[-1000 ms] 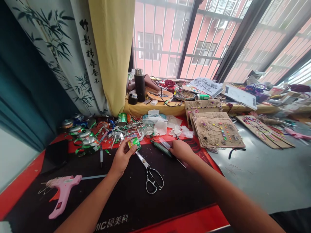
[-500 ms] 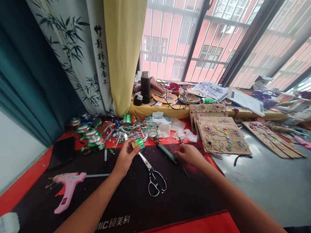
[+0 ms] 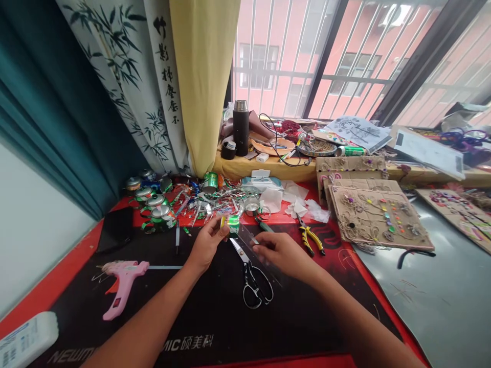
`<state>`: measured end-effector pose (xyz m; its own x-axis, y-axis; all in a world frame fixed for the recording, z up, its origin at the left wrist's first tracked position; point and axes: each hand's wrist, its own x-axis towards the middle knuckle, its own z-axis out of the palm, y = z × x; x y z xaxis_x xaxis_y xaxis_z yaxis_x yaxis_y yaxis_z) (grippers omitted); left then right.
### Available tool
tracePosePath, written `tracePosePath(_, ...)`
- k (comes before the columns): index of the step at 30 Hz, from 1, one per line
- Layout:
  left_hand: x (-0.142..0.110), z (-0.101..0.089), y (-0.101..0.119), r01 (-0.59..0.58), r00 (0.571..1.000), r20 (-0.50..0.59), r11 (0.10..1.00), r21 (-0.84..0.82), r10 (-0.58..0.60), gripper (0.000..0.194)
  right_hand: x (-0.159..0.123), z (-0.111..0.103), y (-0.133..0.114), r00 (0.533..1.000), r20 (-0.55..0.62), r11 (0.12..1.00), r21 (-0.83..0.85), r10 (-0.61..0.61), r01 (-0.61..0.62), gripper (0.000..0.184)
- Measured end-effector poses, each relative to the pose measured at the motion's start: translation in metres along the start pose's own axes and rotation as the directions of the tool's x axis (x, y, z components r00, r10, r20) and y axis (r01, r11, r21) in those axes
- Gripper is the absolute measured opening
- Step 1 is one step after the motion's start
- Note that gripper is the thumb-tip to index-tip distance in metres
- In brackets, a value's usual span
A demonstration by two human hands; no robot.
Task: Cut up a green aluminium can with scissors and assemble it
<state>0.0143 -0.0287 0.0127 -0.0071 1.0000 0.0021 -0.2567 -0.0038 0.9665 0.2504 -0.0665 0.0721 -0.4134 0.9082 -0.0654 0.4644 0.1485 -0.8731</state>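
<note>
My left hand [image 3: 209,244] pinches a small green piece of cut can [image 3: 231,223] above the black mat [image 3: 215,312]. My right hand [image 3: 278,253] is closed on a clear plastic ruler [image 3: 249,237], whose far end reaches up beside the green piece. Black-handled scissors [image 3: 251,273] lie shut on the mat just below and between both hands. A dark green craft knife [image 3: 263,225] lies behind my right hand.
A pink glue gun [image 3: 123,278] lies at the left of the mat. Yellow-handled pliers [image 3: 311,237] sit to the right. Cut cans and metal strips [image 3: 184,204] litter the back. Decorated cardboard panels [image 3: 374,214] lie at right, and a black flask [image 3: 241,128] stands on the sill.
My right hand lifted the clear ruler off the mat and brought it left toward the green piece in my left hand. The view shifted, showing the pliers.
</note>
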Motion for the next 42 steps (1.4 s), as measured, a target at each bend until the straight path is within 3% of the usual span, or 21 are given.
tracePosePath(4,-0.003,0.000,0.003,0.031,0.999,0.018,1.000,0.002,-0.031,0.070,0.011,0.008,0.011,0.997,-0.068,0.999,0.013,-0.037,0.038,0.019)
tracePosePath(16,-0.005,0.004,0.005,0.119,0.993,0.025,0.993,-0.024,-0.119,0.066,0.001,0.001,0.029,0.999,-0.041,0.999,-0.038,0.027,-0.028,0.018)
tracePosePath(21,-0.004,-0.003,0.005,0.111,0.991,0.065,0.993,0.048,-0.114,0.065,-0.003,-0.001,0.031,0.999,-0.039,0.995,-0.094,0.016,-0.020,0.017)
tracePosePath(27,-0.006,-0.004,0.009,0.112,0.973,0.187,0.985,0.128,-0.135,0.069,-0.004,-0.003,0.031,0.995,-0.088,0.985,-0.165,0.037,-0.051,0.014)
tracePosePath(42,-0.008,-0.003,0.009,0.068,0.973,0.206,0.984,0.162,-0.101,0.054,-0.002,-0.004,0.033,0.988,-0.156,0.989,-0.144,0.008,-0.031,0.015)
